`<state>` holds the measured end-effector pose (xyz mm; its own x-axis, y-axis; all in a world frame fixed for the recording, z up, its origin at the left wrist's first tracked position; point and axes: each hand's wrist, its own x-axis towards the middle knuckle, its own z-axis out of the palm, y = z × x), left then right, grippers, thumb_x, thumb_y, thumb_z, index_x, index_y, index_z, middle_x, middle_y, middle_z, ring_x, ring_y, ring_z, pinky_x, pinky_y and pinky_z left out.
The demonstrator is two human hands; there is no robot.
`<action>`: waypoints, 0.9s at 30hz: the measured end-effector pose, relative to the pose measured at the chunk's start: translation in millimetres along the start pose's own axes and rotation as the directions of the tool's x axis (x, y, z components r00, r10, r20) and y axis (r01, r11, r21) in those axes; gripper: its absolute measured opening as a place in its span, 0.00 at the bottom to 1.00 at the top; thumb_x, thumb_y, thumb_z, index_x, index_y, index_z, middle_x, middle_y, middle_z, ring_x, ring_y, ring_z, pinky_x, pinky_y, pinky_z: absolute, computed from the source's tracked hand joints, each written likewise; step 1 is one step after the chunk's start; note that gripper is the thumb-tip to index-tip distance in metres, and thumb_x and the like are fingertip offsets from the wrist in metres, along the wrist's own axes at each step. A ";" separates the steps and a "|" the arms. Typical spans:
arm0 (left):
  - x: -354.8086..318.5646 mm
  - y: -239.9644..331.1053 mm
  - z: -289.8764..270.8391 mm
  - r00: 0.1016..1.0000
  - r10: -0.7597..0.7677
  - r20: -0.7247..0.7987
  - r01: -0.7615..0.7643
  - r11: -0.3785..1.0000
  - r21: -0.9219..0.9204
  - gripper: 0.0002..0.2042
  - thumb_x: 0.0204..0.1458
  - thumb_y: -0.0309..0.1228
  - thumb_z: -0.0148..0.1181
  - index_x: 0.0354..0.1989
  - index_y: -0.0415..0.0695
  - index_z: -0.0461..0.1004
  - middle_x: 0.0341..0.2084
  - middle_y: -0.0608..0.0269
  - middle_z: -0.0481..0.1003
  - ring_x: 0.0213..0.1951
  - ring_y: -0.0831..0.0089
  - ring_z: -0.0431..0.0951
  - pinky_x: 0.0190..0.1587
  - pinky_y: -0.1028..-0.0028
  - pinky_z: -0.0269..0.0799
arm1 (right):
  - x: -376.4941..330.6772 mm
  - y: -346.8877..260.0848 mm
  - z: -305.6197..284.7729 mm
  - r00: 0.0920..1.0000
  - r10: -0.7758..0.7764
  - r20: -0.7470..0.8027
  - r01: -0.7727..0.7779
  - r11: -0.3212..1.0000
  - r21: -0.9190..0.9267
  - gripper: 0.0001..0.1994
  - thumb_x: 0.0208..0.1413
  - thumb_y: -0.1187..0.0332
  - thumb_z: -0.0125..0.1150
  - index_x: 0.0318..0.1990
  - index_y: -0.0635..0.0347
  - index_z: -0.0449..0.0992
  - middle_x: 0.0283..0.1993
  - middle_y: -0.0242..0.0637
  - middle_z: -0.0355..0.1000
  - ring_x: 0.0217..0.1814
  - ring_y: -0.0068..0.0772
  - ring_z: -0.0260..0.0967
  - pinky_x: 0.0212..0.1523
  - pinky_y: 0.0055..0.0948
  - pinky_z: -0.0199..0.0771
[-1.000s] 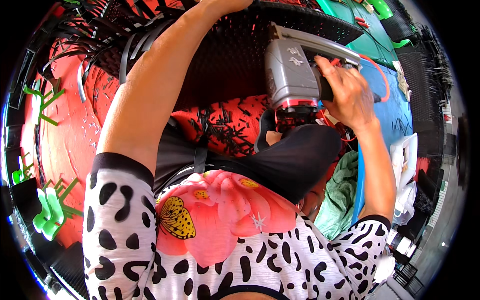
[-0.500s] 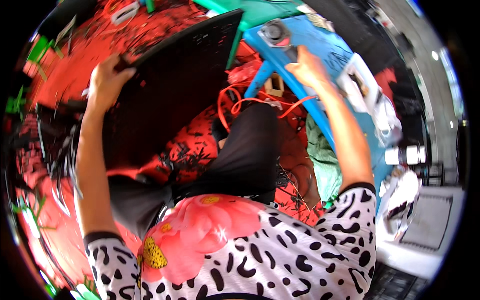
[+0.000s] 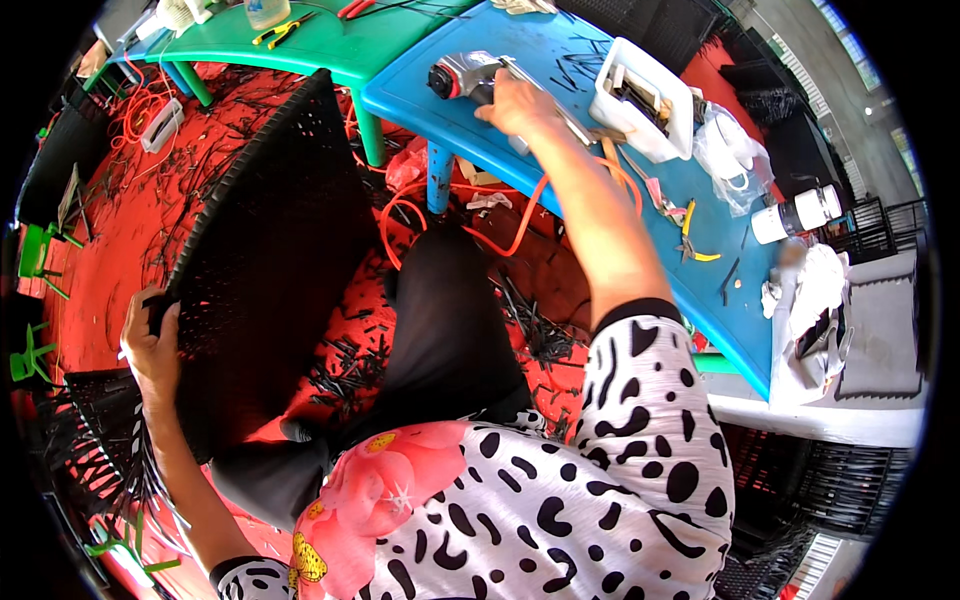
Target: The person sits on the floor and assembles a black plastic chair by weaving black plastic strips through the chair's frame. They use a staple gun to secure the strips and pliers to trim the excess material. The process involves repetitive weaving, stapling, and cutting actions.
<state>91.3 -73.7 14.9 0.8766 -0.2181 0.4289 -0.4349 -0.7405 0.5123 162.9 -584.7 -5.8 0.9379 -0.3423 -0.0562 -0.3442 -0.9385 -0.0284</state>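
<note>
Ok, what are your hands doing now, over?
Left hand grips black woven panel. Right hand on grey power tool, blue table. Orange hose trails below.

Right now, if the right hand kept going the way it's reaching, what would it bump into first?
The right hand already rests on the grey power tool lying on the blue table. Further along that line, probably the green table, though depth is unclear.

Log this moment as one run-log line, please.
left hand: grips black woven panel | right hand: on grey power tool | blue table
</note>
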 end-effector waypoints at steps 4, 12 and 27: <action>-0.3 -7.4 2.0 1.000 -0.006 -0.009 0.005 1.000 -0.018 0.10 0.48 0.18 0.58 0.40 0.38 0.71 0.28 0.59 0.73 0.31 0.76 0.71 0.37 0.78 0.68 | -23.7 115.9 14.2 0.843 0.050 -0.536 0.177 0.914 0.365 0.13 0.48 0.63 0.63 0.39 0.59 0.73 0.37 0.47 0.74 0.39 0.48 0.74 0.38 0.41 0.73; -4.1 -7.6 -1.6 0.997 -0.074 -0.024 0.075 0.995 0.072 0.11 0.48 0.21 0.60 0.41 0.38 0.71 0.28 0.56 0.75 0.32 0.70 0.75 0.38 0.74 0.69 | -199.0 396.9 77.1 0.988 0.123 -0.094 -0.142 0.964 -0.227 0.18 0.45 0.70 0.60 0.47 0.59 0.73 0.47 0.48 0.71 0.50 0.52 0.68 0.49 0.45 0.68; -16.3 30.5 -2.8 0.777 0.466 -0.423 -0.374 0.882 0.286 0.27 0.34 0.19 0.64 0.49 0.36 0.67 0.41 0.50 0.71 0.45 0.54 0.72 0.48 0.63 0.69 | -197.8 221.5 -23.5 0.988 -0.105 -0.116 0.154 0.785 0.600 0.06 0.56 0.72 0.52 0.38 0.65 0.70 0.30 0.29 0.65 0.33 0.19 0.62 0.33 0.22 0.63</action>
<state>63.1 -90.9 25.6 0.3909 -0.2457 0.8870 -0.6529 -0.7533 0.0790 -97.9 -726.0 22.5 0.9676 -0.2444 0.0630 -0.1514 -0.7618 -0.6299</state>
